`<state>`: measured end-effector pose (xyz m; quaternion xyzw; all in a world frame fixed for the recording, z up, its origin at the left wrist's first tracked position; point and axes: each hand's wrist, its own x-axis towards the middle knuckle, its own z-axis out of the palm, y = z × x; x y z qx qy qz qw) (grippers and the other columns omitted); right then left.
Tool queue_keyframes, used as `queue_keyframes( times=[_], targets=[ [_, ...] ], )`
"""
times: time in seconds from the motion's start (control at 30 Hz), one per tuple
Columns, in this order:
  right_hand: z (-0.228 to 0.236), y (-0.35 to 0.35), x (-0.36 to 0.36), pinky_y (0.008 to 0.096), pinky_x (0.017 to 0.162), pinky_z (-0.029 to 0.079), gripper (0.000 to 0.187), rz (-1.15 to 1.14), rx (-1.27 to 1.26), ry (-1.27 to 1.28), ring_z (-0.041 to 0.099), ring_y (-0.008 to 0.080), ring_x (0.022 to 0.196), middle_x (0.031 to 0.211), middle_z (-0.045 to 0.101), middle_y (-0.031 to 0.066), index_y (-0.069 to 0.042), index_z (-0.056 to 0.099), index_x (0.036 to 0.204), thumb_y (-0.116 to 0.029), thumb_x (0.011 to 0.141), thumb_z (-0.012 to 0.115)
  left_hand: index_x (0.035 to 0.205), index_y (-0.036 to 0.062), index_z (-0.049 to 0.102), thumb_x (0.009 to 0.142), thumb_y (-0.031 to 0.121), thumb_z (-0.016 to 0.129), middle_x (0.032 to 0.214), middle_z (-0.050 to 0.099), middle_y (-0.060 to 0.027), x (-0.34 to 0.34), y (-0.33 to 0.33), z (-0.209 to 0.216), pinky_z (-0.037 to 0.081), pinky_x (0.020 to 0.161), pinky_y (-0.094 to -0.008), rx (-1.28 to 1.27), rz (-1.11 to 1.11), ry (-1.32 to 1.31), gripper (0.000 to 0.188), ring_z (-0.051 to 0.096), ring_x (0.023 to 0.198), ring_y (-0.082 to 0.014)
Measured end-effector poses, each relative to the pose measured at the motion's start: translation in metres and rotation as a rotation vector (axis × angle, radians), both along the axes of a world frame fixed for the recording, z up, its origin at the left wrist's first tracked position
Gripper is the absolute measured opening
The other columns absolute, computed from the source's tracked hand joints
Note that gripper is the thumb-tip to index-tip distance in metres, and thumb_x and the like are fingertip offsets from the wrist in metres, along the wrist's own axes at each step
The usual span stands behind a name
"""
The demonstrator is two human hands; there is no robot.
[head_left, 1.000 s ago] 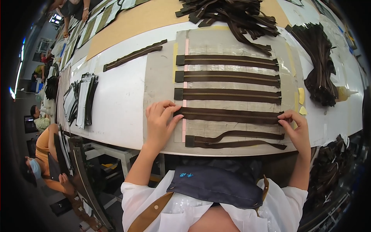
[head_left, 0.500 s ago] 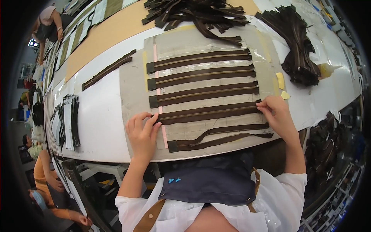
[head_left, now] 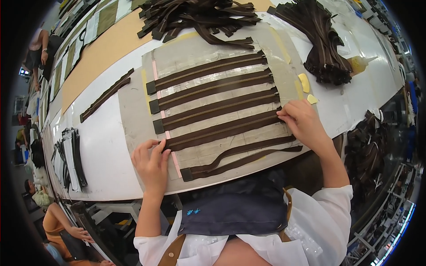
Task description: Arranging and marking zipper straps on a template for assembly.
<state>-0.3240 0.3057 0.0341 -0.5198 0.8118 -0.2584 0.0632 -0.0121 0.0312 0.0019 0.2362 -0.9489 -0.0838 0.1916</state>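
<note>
A dark brown zipper [head_left: 224, 128] with metal teeth lies stretched flat on a grey board [head_left: 133, 111]. My left hand [head_left: 151, 165] pinches its left end beside a pink strip [head_left: 173, 155], and my right hand [head_left: 303, 121] pinches its right end. Beyond it, three more brown zippers [head_left: 217, 91] lie in parallel rows, their dark square end tabs at the left. On the near side, another brown zipper [head_left: 208, 168] is parted into two wavy tapes, joined at its left tab.
A heap of brown zippers [head_left: 195, 17] is at the back; a bundle [head_left: 326, 53] lies back right beside a yellowish bottle [head_left: 358, 65]. Yellow pieces [head_left: 304, 83] sit right of the board. Left are a loose zipper [head_left: 106, 95] and stacked strips [head_left: 73, 159]. Co-workers [head_left: 66, 230] are at far left.
The view has shifted, so the board and zippers appear farther left and more tilted. Both hands still pinch the same zipper's ends.
</note>
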Motion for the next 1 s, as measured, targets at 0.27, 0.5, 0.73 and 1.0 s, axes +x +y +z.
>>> queue_keyframes(
  times=[0.27,0.5,0.73,1.0],
  targets=[
    [-0.003,0.001,-0.001,0.0407,0.081,0.043,0.009,0.019,0.109,0.105,0.061,0.0287,0.086,0.083,0.059,0.0078,-0.005,0.063,0.091,-0.006,0.088,0.071,0.114,0.0079,0.073,0.086,0.009,0.076,0.112,0.063,-0.0079,0.0,-0.001,0.002,0.04,0.1,-0.042,0.008,-0.009,-0.01,0.027,0.058,0.106,-0.0271],
    [-0.008,0.006,0.001,0.0382,0.087,0.041,0.013,-0.062,0.035,0.014,0.06,0.0262,0.089,0.088,0.06,0.0055,-0.006,0.065,0.092,-0.008,0.085,0.076,0.115,0.0072,0.072,0.087,0.01,0.075,0.113,0.062,-0.0085,0.0,-0.003,0.0,0.039,0.1,-0.0422,0.03,-0.015,-0.014,0.028,0.058,0.106,-0.0271],
    [-0.004,0.002,0.002,0.0394,0.093,0.039,0.016,-0.066,0.085,0.137,0.056,0.0267,0.094,0.091,0.058,0.0046,-0.006,0.063,0.09,-0.008,0.083,0.077,0.115,0.0069,0.072,0.087,0.009,0.075,0.114,0.062,-0.0089,0.001,-0.004,0.0,0.04,0.1,-0.0431,0.056,-0.007,-0.007,0.027,0.058,0.106,-0.0279],
    [0.006,-0.006,-0.011,0.0416,0.096,0.038,0.019,0.013,0.185,0.006,0.053,0.0301,0.103,0.098,0.057,0.0078,-0.006,0.06,0.092,-0.008,0.083,0.077,0.114,0.0045,0.071,0.083,0.003,0.072,0.116,0.066,-0.0085,0.004,-0.004,-0.011,0.051,0.093,-0.0411,0.001,-0.134,0.054,0.031,0.064,0.111,-0.0289]
  ],
)
